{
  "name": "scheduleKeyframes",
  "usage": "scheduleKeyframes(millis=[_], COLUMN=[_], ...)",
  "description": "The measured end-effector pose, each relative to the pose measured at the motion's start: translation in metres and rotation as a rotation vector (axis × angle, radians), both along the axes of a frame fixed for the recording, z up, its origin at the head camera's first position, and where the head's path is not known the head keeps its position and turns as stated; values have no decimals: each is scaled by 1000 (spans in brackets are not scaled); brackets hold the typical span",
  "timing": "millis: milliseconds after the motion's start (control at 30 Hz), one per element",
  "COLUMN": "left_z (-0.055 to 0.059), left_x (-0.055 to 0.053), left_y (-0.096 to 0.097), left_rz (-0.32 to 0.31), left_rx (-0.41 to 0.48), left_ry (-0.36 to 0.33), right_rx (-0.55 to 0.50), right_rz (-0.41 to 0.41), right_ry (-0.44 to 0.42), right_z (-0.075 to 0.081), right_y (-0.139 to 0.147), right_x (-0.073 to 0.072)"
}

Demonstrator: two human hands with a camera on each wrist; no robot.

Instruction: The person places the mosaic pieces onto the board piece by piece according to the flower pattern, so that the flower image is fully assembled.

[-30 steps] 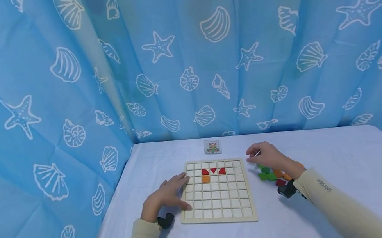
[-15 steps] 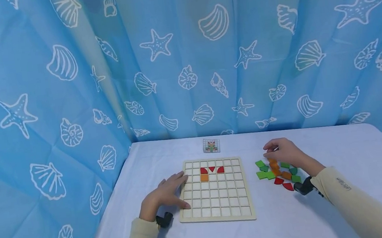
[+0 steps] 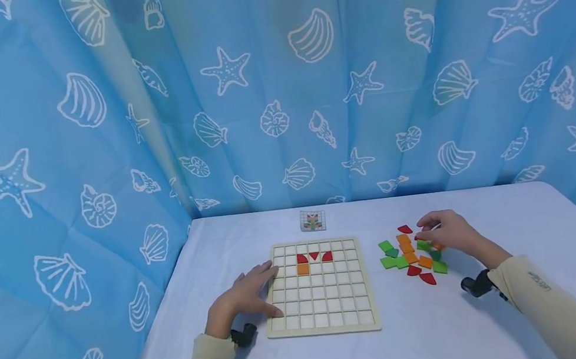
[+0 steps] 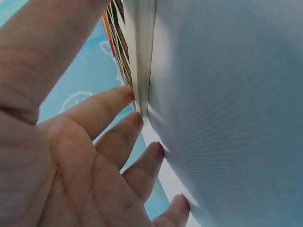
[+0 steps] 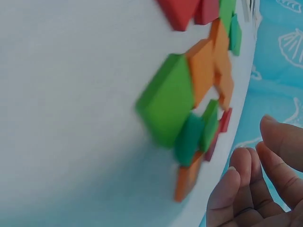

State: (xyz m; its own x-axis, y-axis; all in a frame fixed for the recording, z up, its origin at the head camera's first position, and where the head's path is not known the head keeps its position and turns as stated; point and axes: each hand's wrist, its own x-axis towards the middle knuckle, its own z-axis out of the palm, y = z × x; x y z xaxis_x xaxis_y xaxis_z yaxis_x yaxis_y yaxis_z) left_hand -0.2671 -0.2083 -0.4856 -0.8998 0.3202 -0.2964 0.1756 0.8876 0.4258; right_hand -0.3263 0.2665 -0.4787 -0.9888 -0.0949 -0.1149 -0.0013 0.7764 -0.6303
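My left hand (image 3: 245, 297) rests along the left rim of a pale gridded board (image 3: 326, 331), its fingers spread. In the left wrist view, the fingertips meet the board's edge (image 4: 142, 56). On the board lie two red quarter-round tiles (image 3: 327, 256), a small red triangle tile (image 3: 314, 256) between them and an orange square tile (image 3: 303, 269) below the left one. My right hand (image 3: 451, 231) hovers at the right side of the scattered tiles, fingers loosely bent. From the right wrist, nothing shows between its fingers; a green tile (image 5: 168, 101) and a teal tile (image 5: 188, 139) lie beside it.
Loose green tiles (image 3: 401, 262), orange tiles (image 3: 425, 262) and red tiles (image 3: 427, 278) spread right of the board. Behind the board lies a small card (image 3: 312, 220) with a coloured grid picture. A blue shell-patterned curtain (image 3: 265, 75) hangs behind the white-covered table (image 3: 418, 336).
My right hand has moved right across the tiles, uncovering many of them, including a red one at the back. The left hand stays at the board's edge. The head view has shifted slightly.
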Motion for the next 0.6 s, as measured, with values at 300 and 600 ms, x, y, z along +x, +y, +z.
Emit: scheduleKeyframes(millis=[300,600], left_z=[-2,2], left_x=[0,2], left_y=[-3,-1], left_rz=[0,3], left_rx=[14,14], left_ry=[7,0], right_rx=[33,48], right_rz=[-39,-78], right_ry=[42,-29], right_z=[-7,-18], right_y=[20,38], right_x=[7,7])
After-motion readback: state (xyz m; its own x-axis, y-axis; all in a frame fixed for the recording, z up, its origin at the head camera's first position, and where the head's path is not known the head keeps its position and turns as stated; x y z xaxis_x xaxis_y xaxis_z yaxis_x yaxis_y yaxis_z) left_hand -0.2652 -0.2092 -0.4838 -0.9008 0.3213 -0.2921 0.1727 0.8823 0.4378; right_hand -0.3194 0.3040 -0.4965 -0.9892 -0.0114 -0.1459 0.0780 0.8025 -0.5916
